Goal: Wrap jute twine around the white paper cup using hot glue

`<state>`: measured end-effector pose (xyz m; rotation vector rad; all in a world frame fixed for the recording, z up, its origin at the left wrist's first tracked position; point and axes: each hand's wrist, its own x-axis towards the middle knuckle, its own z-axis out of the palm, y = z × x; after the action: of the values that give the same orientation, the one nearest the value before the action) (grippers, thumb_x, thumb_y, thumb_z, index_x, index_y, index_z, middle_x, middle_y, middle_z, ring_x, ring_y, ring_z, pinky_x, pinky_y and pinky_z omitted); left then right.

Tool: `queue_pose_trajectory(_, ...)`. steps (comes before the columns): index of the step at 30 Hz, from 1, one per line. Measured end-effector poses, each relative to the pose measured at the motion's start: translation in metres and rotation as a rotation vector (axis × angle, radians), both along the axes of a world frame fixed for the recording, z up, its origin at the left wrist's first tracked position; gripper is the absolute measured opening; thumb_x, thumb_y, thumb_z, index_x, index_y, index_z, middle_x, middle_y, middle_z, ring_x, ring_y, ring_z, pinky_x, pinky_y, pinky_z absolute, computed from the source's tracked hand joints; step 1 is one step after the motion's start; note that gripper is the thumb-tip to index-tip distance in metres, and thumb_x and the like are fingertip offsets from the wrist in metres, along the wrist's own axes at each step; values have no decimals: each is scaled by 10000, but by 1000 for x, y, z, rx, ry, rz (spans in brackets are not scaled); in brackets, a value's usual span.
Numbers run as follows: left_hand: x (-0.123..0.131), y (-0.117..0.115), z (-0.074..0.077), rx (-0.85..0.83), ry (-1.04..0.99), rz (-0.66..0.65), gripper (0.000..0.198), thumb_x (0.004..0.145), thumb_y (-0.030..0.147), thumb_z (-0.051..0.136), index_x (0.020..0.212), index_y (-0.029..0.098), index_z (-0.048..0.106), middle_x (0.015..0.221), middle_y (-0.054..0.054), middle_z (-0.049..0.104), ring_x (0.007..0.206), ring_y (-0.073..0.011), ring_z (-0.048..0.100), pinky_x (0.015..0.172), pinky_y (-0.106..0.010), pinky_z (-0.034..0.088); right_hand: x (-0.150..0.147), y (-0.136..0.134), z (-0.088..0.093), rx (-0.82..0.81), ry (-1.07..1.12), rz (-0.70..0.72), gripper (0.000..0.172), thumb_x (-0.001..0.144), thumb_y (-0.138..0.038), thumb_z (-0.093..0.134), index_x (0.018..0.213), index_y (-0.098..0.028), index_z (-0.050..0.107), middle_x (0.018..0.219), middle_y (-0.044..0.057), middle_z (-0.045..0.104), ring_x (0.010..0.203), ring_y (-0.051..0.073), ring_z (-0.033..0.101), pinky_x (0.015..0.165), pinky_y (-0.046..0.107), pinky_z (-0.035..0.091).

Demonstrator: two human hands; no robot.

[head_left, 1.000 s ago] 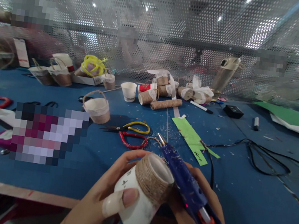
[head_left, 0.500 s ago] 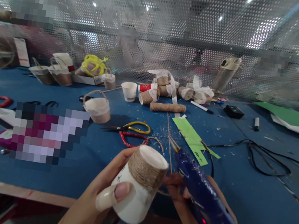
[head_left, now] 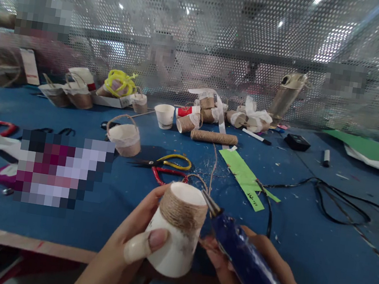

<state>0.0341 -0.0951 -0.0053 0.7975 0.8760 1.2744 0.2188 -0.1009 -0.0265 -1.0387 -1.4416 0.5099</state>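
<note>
My left hand [head_left: 123, 251] grips a white paper cup [head_left: 173, 244] held upside down, its upper part wound with brown twine [head_left: 182, 210]. My right hand [head_left: 255, 270] is closed around a blue glue gun [head_left: 248, 269], whose metal nozzle points at the wound twine on the cup's right side. A loose strand of twine runs from the cup across the blue table [head_left: 304, 235] to a twine roll [head_left: 214, 137].
Yellow-handled scissors [head_left: 168, 161] and red-handled scissors [head_left: 166, 176] lie just beyond the cup. A small twine-handled cup basket [head_left: 124, 137], more cups, green paper strips [head_left: 244, 176] and black cables [head_left: 337, 199] are spread around. A perforated metal screen closes the far side, with other people behind it.
The cup has sunk a little and turned more upright. The glue gun swung away to the right, then came back, and its nozzle now sits at the twine on the cup's right side.
</note>
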Motion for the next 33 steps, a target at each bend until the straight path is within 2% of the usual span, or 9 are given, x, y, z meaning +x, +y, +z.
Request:
queue_pose_trajectory(4, -3, -2, 2, 0, -65, -41, 586, 804, 460, 801, 1339, 239, 713, 1155, -130, 826, 1058, -436, 772, 895, -513, 613, -1, 10, -8, -47, 25, 13, 146, 807, -195, 731, 810, -294, 624, 801, -47, 827, 589, 184, 777, 565, 246, 604)
queue_pose_trajectory(9, -8, -5, 3, -47, -163, -72, 546, 771, 471, 846, 1271, 267, 766, 1103, -108, 834, 951, -406, 792, 818, -499, 638, 1, 13, -18, -112, -13, -23, 163, 771, -164, 750, 848, -288, 678, 792, -42, 830, 585, 188, 774, 548, 239, 597)
queue_pose_trajectory(14, -11, -5, 1, -58, -220, -107, 509, 786, 479, 836, 1263, 309, 781, 1129, -88, 842, 874, -363, 802, 777, -469, 637, 3, 11, -11, -229, -76, -35, 103, 819, -228, 789, 879, -288, 730, 767, -46, 820, 579, 179, 763, 527, 228, 563)
queue_pose_trajectory(17, -16, -3, -3, -60, -185, -164, 586, 785, 488, 837, 1324, 280, 739, 1122, -110, 845, 828, -349, 804, 757, -451, 629, -1, 8, -4, -193, 1, -70, 155, 866, -285, 813, 818, -277, 667, 779, -39, 808, 578, 164, 737, 547, 235, 563)
queue_pose_trajectory(23, -17, 2, -10, 30, -159, -135, 655, 809, 537, 830, 1375, 239, 691, 1048, -116, 843, 797, -311, 801, 717, -383, 631, -5, 4, -3, -42, 223, -3, 248, 860, -102, 778, 789, -287, 629, 803, -77, 804, 723, 173, 775, 692, 249, 611)
queue_pose_trajectory(27, -11, 3, -10, 54, -175, -116, 648, 754, 519, 903, 1309, 230, 734, 1061, -116, 835, 807, -287, 792, 747, -365, 629, 4, 7, -6, 95, 222, 161, 306, 872, -13, 736, 855, -305, 643, 847, -108, 819, 782, 158, 797, 775, 245, 648)
queue_pose_trajectory(28, -11, 3, -10, 41, -166, -112, 660, 734, 503, 923, 1307, 231, 743, 1075, -117, 835, 838, -292, 794, 770, -367, 629, 6, 7, -5, 113, 161, 250, 300, 881, -25, 734, 877, -313, 651, 851, -107, 825, 763, 160, 803, 743, 245, 655)
queue_pose_trajectory(29, -11, 3, -10, 22, -152, -100, 671, 720, 491, 934, 1314, 238, 748, 1087, -113, 836, 871, -296, 793, 799, -371, 627, 7, 7, -4, 77, 155, 250, 261, 896, -62, 741, 875, -307, 654, 854, -87, 827, 739, 164, 797, 715, 249, 654)
queue_pose_trajectory(33, -11, 0, -10, -22, -76, -25, 661, 724, 458, 919, 1337, 273, 754, 1183, -110, 837, 1047, -339, 770, 890, -375, 607, 1, 4, 0, -65, 171, 7, 191, 892, -193, 803, 830, -287, 649, 809, -61, 801, 707, 174, 786, 660, 235, 613)
